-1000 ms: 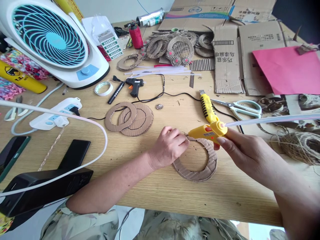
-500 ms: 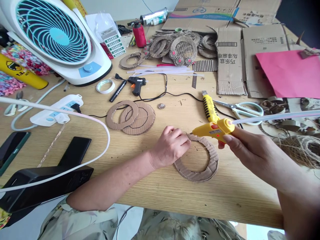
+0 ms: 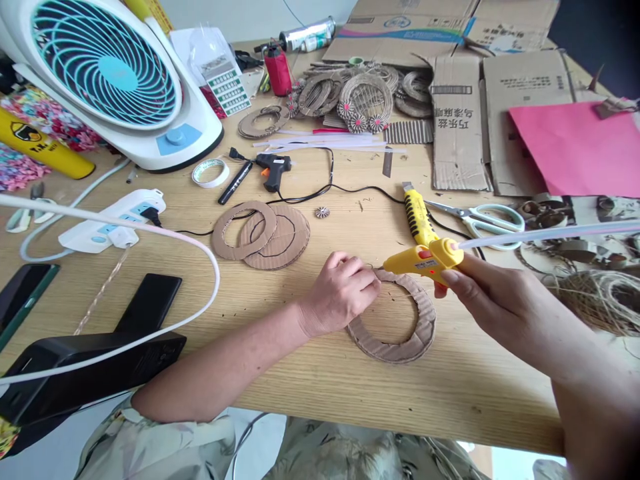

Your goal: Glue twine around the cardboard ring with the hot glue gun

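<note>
My right hand is closed round a yellow hot glue gun with a small red light lit on its side. The gun's nozzle points left, at the top edge of a cardboard ring lying on the table. A long clear glue stick runs out of the back of the gun to the right. My left hand has its fingers curled together over the ring's upper left part, gripping it there. Those fingers hide that stretch of the ring, and whether they pinch something small besides cannot be seen.
Left of my hands lie another cardboard ring and a cardboard disc. A yellow utility knife and scissors lie beyond the glue gun. Twine sits at right. A black glue gun and fan stand further back.
The glue gun has shifted very slightly left in view, along with most of the scene. Both hands keep the same hold.
</note>
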`<state>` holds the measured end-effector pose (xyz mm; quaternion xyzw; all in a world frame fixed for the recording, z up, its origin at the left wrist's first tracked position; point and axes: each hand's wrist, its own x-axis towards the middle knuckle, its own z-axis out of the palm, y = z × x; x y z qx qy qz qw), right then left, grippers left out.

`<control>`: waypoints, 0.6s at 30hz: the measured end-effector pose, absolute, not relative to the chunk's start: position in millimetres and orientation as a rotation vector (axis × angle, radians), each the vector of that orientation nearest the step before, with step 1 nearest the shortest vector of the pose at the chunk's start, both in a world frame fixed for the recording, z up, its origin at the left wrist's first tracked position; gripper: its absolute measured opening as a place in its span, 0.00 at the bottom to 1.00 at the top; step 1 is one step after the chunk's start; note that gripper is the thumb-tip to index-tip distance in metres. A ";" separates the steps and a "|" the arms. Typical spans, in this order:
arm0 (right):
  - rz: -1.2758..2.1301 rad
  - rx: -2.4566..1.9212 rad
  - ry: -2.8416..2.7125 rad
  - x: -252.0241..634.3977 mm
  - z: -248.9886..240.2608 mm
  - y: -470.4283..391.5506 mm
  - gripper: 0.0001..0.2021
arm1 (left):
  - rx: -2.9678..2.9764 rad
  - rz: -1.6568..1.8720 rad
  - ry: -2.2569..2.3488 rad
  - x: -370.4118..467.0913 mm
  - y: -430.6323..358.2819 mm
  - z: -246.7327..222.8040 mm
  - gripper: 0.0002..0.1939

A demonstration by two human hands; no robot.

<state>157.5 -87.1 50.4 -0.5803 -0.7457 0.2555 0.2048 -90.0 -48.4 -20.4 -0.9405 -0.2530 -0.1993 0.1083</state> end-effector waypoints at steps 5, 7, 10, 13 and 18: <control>0.700 -1.672 -2.075 161.6 51.4 -87.6 0.20 | -2.777 -0.621 -0.726 -90.4 -48.1 -20.7 0.08; 0.709 -1.668 -2.068 161.8 51.3 -88.3 0.20 | -2.778 -0.611 -0.730 -90.4 -48.3 -20.4 0.08; 0.730 -1.658 -2.070 160.3 51.2 -89.2 0.20 | -2.780 -0.587 -0.744 -90.3 -48.8 -19.7 0.08; 0.739 -1.675 -2.076 159.9 52.3 -89.3 0.20 | -2.785 -0.564 -0.751 -90.6 -48.9 -19.4 0.08; 0.738 -1.678 -2.054 159.4 53.7 -89.0 0.20 | -2.787 -0.550 -0.752 -90.8 -48.9 -19.3 0.09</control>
